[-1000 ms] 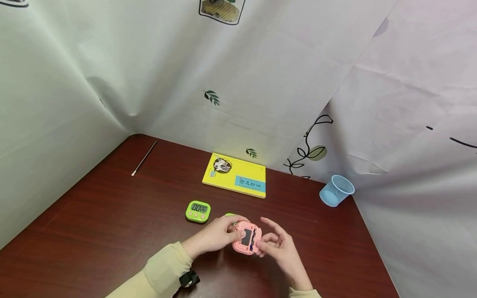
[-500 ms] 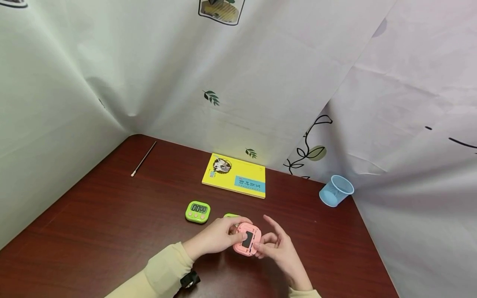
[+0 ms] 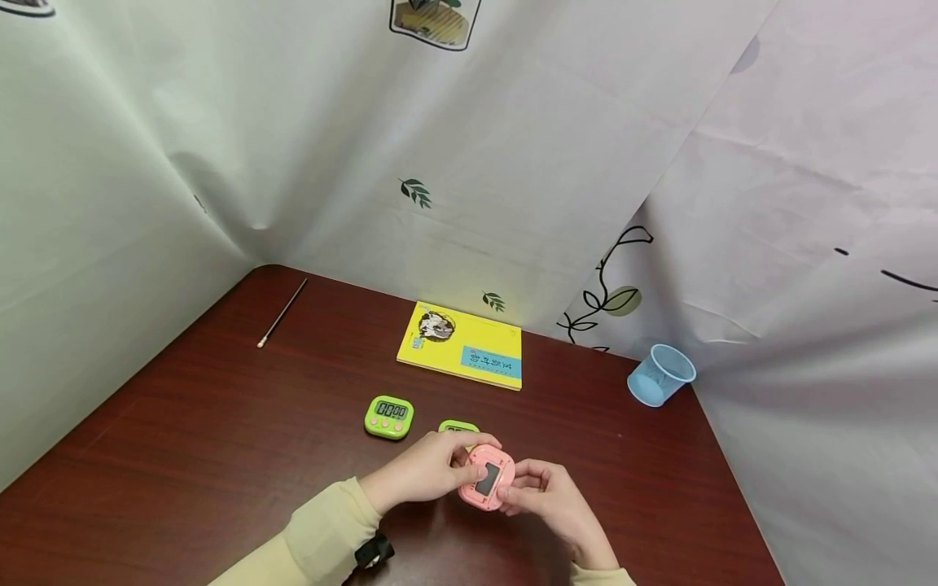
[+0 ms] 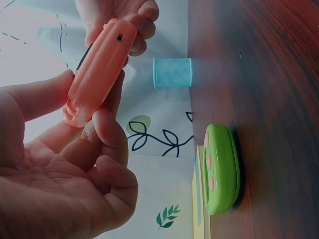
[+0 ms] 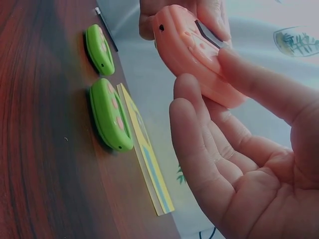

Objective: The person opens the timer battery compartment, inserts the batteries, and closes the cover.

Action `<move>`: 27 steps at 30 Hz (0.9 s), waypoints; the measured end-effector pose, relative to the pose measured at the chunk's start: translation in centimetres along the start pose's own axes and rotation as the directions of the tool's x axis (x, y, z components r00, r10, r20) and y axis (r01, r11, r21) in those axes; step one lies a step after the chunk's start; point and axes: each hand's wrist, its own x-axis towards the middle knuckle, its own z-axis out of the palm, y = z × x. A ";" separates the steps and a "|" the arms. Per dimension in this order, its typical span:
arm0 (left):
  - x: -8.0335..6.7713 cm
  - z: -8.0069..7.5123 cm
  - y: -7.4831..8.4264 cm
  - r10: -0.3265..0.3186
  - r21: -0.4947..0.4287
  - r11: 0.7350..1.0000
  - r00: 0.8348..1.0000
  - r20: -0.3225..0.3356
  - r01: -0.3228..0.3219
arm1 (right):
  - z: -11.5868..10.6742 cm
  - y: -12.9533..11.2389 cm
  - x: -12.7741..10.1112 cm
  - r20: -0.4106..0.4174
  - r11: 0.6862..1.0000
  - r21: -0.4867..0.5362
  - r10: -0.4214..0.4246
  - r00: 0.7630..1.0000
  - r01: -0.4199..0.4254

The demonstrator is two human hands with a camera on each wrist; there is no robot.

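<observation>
Above the table I hold a pink digital timer [image 3: 488, 480] between both hands, its back with a dark rectangular panel facing up in the head view. My left hand [image 3: 428, 465] grips the left side, thumb on the back by the panel. At the opposite side, my right hand [image 3: 548, 498] pinches the edge, thumb on the back and curled fingers beneath. The pink timer [image 4: 103, 67] appears edge-on in the left wrist view, with a small dark hole. Its display side is hidden. A green timer [image 3: 458, 426] lies just behind my left hand, partly covered by it.
Another green timer [image 3: 388, 417], reading 00 00, lies to the left on the dark red-brown table [image 3: 220, 456]. A yellow book [image 3: 462, 343] is farther back. A light blue mesh cup [image 3: 662, 375] stands back right, and a thin white-tipped stick [image 3: 282, 313] lies back left.
The raised flap on the pink timer's back has come down flat against it. My right index finger, earlier stretched out, has curled in to the timer. The timer has dropped slightly.
</observation>
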 end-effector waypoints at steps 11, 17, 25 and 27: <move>0.0 0.3 -0.3 -0.011 -0.023 1.000 1.000 -0.010 0.011 | 0.0 0.4 0.2 -0.056 0.996 -0.073 -0.048 0.997 0.044; 0.2 0.1 -0.3 -0.020 -0.057 0.998 1.000 -0.002 0.019 | 0.2 0.4 0.3 -0.098 0.992 -0.117 -0.055 0.994 0.044; 0.6 0.2 -0.2 -0.040 -0.090 0.995 0.999 -0.009 0.039 | 0.4 0.1 0.0 -0.161 0.993 -0.116 -0.047 0.986 0.028; 0.7 0.3 -0.3 -0.036 -0.061 0.998 0.999 -0.031 0.034 | 0.5 0.1 0.0 -0.187 0.993 -0.119 -0.041 0.982 0.018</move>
